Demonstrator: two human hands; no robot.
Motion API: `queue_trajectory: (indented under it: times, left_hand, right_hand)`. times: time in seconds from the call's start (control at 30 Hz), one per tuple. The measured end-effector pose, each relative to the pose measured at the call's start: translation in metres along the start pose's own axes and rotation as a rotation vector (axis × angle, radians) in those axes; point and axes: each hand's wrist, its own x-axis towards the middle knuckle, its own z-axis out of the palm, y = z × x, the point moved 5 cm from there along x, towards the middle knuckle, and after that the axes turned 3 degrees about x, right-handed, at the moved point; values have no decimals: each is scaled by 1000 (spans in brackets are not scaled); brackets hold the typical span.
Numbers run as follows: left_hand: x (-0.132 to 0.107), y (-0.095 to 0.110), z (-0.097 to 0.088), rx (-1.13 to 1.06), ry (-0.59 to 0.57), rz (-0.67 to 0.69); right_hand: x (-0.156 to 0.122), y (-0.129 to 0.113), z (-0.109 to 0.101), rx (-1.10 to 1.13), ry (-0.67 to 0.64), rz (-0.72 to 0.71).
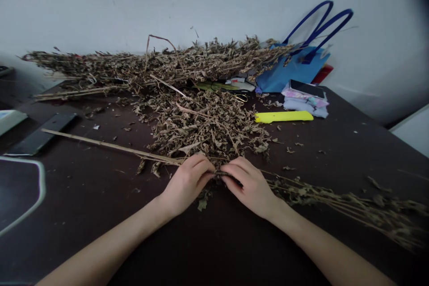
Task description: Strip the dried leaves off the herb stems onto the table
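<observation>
Sprig [218, 173] of dried plant lies between the two hands, at the near edge of a leaf heap [204, 120]. Thumb and fingertips of the left hand [191, 182] pinch it from one side; the right hand [250, 184] pinches it from the other, their tips almost meeting, probably to steady a brittle piece over a short span. Working low over the bench [217, 250] likely keeps crumbs near the heap. A pale stalk [100, 144] runs leftward from beside the left hand, and leafy stems [355, 208] spread beyond the right, so sideways room is crowded. Behind the heap, a thick bundle [201, 65] blocks the back, with scissors [241, 97] partly showing before it. A yellow object [284, 116], a phone [306, 89] on pastel packets [306, 106] and a blue bag [288, 72] sit farther right, clear of both hands; a dark device [42, 135] lies at left.
</observation>
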Motion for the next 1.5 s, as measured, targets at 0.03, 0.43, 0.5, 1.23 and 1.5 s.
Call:
queue_trajectory:
  times: [0.03,0.43,0.5,1.23,1.5]
  left_hand:
    - [0,0,0,-3,1,0]
    - [-2,0,0,-49,50,-40]
    - [-1,0,0,-64,60,-54]
    - [-1,-7,0,-68,65,-98]
    - [-2,-8,-1,-46,68,-90]
  right_hand:
    - [0,0,0,-9,-1,6]
    - [2,-7,3,-156,58,22]
    - [2,-9,2,-177,80,25]
    - [1,7,-5,62,61,143]
    - [3,7,-9,-17,27,103]
